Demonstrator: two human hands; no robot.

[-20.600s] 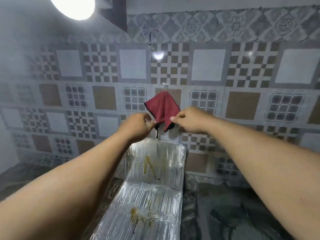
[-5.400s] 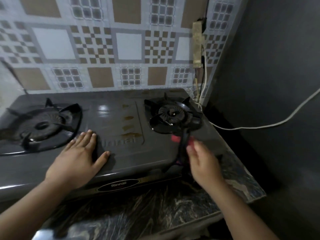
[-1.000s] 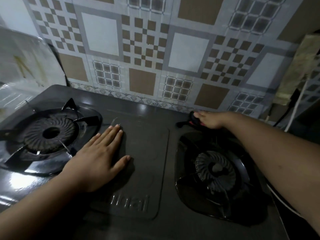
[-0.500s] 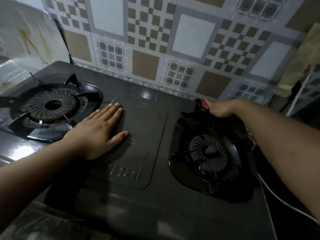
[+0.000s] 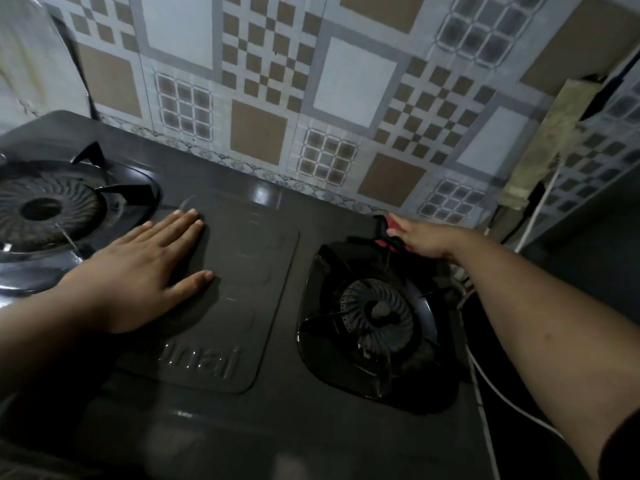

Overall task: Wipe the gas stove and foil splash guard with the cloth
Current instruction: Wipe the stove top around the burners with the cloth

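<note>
A dark two-burner gas stove (image 5: 263,410) fills the view. My left hand (image 5: 138,268) lies flat on its raised middle panel, fingers straight, beside the left burner (image 5: 45,209). My right hand (image 5: 420,237) reaches to the stove's back edge behind the right burner (image 5: 377,313) and presses the red cloth (image 5: 393,225) onto the surface there. Most of the cloth is hidden under the hand, so only a red and black bit shows. The foil splash guard (image 5: 31,64) stands at the far left, with only its edge in view.
A patterned tile wall (image 5: 311,98) rises right behind the stove. A grimy power strip (image 5: 540,143) hangs on the wall at the right, and a white cable (image 5: 502,400) runs down along the stove's right side.
My right hand with the cloth has slid a little to the right along the stove's back edge. My left hand stays flat on the middle panel.
</note>
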